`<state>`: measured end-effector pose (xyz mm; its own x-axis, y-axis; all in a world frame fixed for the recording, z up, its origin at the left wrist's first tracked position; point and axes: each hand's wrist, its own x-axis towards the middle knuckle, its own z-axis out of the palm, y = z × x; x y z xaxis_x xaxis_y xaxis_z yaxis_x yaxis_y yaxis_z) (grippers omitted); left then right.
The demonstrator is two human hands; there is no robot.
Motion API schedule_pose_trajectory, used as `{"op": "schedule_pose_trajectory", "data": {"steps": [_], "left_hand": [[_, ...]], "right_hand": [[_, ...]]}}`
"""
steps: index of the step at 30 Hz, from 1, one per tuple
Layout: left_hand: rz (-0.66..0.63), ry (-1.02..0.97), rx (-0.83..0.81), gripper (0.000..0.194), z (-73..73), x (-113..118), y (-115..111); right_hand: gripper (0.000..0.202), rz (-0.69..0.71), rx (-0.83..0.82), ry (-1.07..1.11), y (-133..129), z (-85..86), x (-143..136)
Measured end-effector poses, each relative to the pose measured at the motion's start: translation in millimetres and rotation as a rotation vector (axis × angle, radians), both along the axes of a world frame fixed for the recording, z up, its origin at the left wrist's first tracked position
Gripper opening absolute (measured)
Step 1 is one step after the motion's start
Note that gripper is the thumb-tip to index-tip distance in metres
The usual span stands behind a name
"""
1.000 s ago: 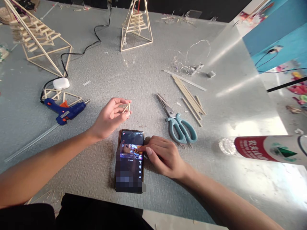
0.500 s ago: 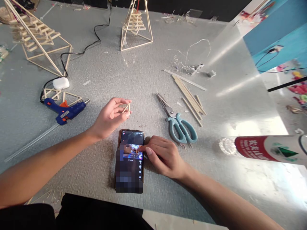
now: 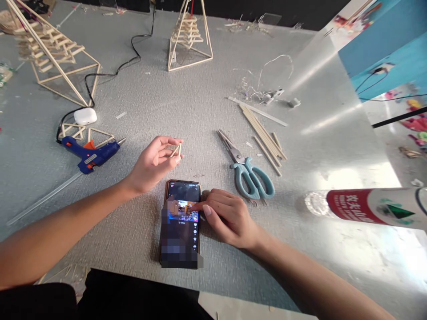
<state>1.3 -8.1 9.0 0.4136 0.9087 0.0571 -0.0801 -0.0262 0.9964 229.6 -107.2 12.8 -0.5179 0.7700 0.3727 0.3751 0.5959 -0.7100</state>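
Between the thumb and fingertips of my left hand point(image 3: 153, 161) is a small V-shaped piece of thin wooden sticks point(image 3: 179, 150), held just above the table. Below it lies a smartphone point(image 3: 182, 240) with its screen lit and a video showing, part of it blurred out. The index finger of my right hand point(image 3: 230, 215) reaches over the phone's right edge and touches the screen at the video. Its thumb stands apart, the other fingers are loosely bent, and nothing is in this hand. Close to it lie scissors point(image 3: 251, 180) with light blue handles.
A blue glue gun point(image 3: 91, 153) with a glue stick lies left, by a white case point(image 3: 85, 116) and a stick frame point(image 3: 100, 133). Stick pyramids point(image 3: 190, 40) stand behind. Loose wooden sticks point(image 3: 260, 133), wire lights point(image 3: 271, 95) and a lying water bottle point(image 3: 363, 206) are right.
The picture in the phone's video has changed. Both hands and the things on the table have stayed in place.
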Motion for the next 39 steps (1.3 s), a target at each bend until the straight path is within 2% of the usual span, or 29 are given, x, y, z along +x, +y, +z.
{"op": "schedule_pose_trajectory", "data": {"steps": [14,39], "left_hand": [[0.000,0.015,-0.010,0.031,2.6,0.5,-0.8],[-0.010,-0.002,0.009,0.030,-1.9,-0.2,0.7]], "right_hand": [[0.026,-0.001,-0.005,-0.005,-0.3,-0.9,0.2],[0.022,0.008,-0.017,0.021,-0.9,-2.9,0.6]]}}
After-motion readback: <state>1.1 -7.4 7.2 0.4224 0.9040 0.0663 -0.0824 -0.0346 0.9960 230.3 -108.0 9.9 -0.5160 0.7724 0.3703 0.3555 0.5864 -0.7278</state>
